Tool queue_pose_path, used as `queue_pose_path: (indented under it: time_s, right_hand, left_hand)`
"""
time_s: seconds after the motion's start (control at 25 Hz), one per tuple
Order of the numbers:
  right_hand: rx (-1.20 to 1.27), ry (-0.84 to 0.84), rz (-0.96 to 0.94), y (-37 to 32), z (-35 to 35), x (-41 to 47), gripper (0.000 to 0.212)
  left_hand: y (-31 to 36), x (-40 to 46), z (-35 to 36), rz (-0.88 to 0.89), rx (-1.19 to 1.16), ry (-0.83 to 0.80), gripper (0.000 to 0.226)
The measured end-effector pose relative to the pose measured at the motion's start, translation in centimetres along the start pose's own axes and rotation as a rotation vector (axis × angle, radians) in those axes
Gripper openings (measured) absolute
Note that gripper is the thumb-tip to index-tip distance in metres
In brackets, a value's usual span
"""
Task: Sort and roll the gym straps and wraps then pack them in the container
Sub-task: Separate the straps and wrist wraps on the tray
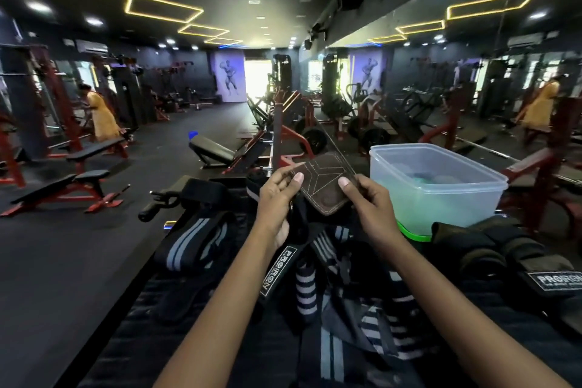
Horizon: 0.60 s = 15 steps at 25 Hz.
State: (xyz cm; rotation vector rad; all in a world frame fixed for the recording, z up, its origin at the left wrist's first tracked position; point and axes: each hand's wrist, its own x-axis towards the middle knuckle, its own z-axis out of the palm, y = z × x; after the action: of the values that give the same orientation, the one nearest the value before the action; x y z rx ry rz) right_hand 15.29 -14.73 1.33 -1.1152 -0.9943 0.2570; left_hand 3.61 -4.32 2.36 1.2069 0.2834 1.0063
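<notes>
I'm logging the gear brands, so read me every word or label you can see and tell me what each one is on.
"PROIRON": white tag on the black strap hanging under the left hand.
"PROIRON": white tag on the dark strap at the right edge; the smaller line beneath it is too blurred to read.
Brown leather pad, clear container: no readable text.

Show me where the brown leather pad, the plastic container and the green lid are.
brown leather pad [324,190], head view, stitched middle of its face.
plastic container [441,198], head view, near translucent wall.
green lid [412,232], head view, edge showing under the container.
</notes>
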Motion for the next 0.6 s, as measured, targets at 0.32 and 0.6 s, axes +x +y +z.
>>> queue_pose_path:
  time_s: [0.32, 0.6]
  right_hand:
    - [-0.055, -0.026, 0.171, 4.2, -0.3, -0.3, 0.016]
    - [-0.151, -0.133, -0.036, 2.4, -0.3, -0.5, 0.017]
  left_hand:
    - [-2.0, 0.1, -2.1, -0.181, 0.105, -0.158, 0.05]
    - [0.1, 0.0, -1.1, -0.131, 0.033, 0.048, 0.029]
